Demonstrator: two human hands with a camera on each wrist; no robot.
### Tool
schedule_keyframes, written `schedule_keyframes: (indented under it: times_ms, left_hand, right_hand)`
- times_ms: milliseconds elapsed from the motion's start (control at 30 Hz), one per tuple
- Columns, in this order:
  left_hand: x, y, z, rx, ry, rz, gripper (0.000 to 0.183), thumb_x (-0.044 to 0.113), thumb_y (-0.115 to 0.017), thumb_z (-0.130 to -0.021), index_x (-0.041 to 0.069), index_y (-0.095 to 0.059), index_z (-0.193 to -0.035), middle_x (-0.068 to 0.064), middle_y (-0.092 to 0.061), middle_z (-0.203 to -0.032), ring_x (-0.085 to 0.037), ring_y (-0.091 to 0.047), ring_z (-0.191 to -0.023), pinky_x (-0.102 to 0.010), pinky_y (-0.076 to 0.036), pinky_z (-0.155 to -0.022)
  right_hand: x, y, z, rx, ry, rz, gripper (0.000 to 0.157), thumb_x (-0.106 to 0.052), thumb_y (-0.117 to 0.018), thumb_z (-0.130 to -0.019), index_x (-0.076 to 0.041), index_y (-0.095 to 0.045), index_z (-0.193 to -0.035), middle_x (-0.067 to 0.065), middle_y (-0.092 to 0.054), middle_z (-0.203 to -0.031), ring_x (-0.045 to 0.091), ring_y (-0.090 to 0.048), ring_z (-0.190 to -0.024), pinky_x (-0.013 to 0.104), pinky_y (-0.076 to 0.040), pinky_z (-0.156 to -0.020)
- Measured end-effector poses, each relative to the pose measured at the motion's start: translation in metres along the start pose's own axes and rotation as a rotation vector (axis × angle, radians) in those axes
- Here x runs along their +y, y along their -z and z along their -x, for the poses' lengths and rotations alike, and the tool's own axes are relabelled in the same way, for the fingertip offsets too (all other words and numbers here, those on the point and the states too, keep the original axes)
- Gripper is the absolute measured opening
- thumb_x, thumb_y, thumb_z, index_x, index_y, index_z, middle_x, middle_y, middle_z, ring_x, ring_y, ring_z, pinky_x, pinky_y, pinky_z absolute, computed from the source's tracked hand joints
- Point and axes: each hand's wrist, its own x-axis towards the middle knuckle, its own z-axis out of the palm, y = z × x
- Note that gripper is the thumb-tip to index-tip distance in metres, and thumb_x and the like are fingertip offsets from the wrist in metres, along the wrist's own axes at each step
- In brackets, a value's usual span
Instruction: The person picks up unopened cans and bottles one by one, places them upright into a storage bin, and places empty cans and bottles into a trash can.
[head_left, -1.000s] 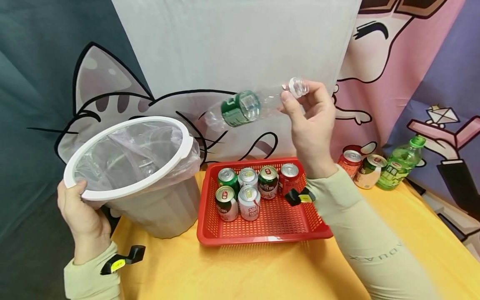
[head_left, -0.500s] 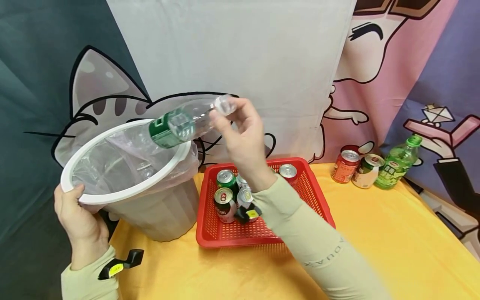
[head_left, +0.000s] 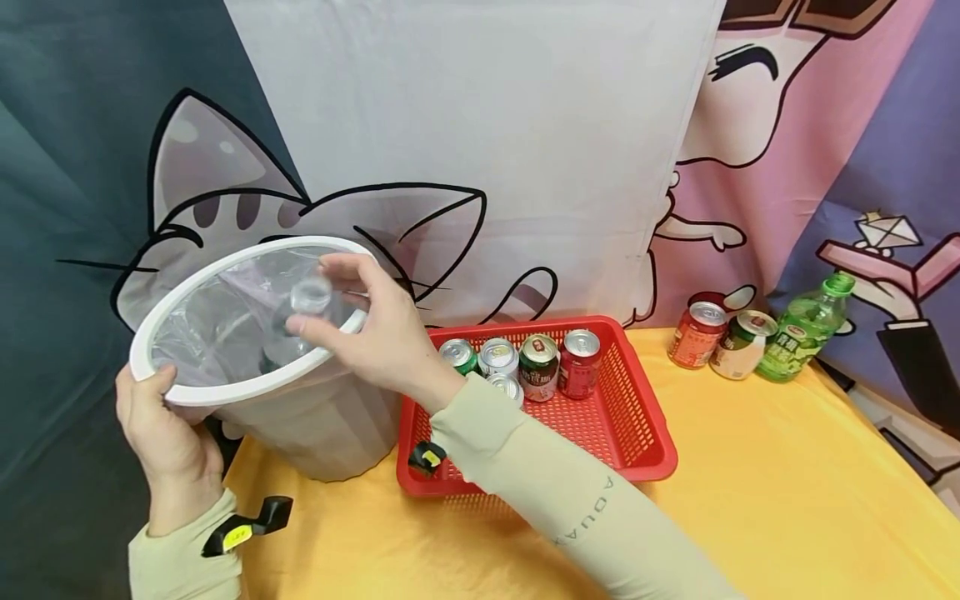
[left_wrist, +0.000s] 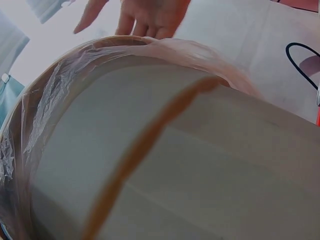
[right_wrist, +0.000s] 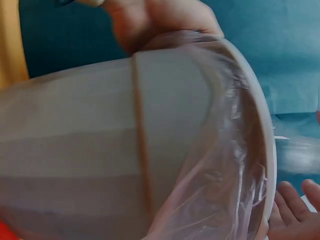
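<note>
My left hand (head_left: 168,425) grips the white rim of a grey trash bin (head_left: 322,433), thumb over the edge, and the bin leans toward me. A clear plastic liner bag (head_left: 202,333) covers its inside. Over the mouth, my right hand (head_left: 375,329) has its fingers and thumb spread apart. A clear plastic bottle (head_left: 311,296), blurred, is between them, neck up, its lower part down in the bin. Beyond the rim in the right wrist view, the bottle (right_wrist: 300,155) appears apart from the right fingers (right_wrist: 287,200). The left wrist view shows the right hand (left_wrist: 155,15) with loose fingers.
A red plastic basket (head_left: 645,417) with several drink cans stands right of the bin, partly behind the right forearm. Farther right are a red can (head_left: 697,333), a dark green and cream can (head_left: 742,343) and a green bottle (head_left: 806,329). A printed curtain (head_left: 480,100) hangs behind.
My right hand carried the bottle leftward from above the basket to the bin's mouth, and its fingers have spread from the neck. The bottle has gone down into the bin. My left hand keeps its grip.
</note>
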Motion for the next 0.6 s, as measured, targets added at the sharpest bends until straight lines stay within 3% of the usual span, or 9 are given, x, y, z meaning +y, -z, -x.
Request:
schedule_keyframes:
  times_ms: [133, 467, 600]
  left_hand:
    - [0.0, 0.0, 0.0, 0.002, 0.0, 0.003, 0.034, 0.01, -0.049, -0.094, 0.001, -0.063, -0.123, -0.013, -0.058, -0.118, -0.022, -0.053, -0.1, -0.02, -0.044, -0.071]
    - [-0.001, 0.0, 0.001, 0.009, -0.013, 0.021, 0.033, 0.01, -0.05, -0.094, 0.001, -0.064, -0.122, -0.013, -0.059, -0.113, -0.021, -0.054, -0.088, -0.019, -0.043, -0.063]
    - [-0.002, -0.001, 0.001, 0.008, -0.016, 0.023, 0.035, 0.01, -0.05, -0.093, 0.0, -0.064, -0.124, -0.013, -0.06, -0.115, -0.022, -0.055, -0.093, -0.019, -0.045, -0.066]
  right_hand:
    - [0.001, 0.003, 0.005, -0.051, -0.001, 0.142, 0.07, -0.026, -0.084, -0.086, -0.013, -0.048, -0.145, -0.001, -0.058, -0.142, 0.003, -0.053, -0.135, 0.013, -0.04, -0.112]
    - [0.004, 0.029, 0.015, -0.003, 0.015, 0.137, 0.06, -0.019, -0.082, -0.087, -0.009, -0.053, -0.139, 0.004, -0.064, -0.137, 0.015, -0.06, -0.126, 0.026, -0.049, -0.108]
    - [0.007, 0.047, 0.018, 0.015, 0.002, 0.143, 0.056, -0.017, -0.08, -0.089, -0.007, -0.053, -0.138, 0.007, -0.064, -0.134, 0.02, -0.061, -0.124, 0.033, -0.051, -0.109]
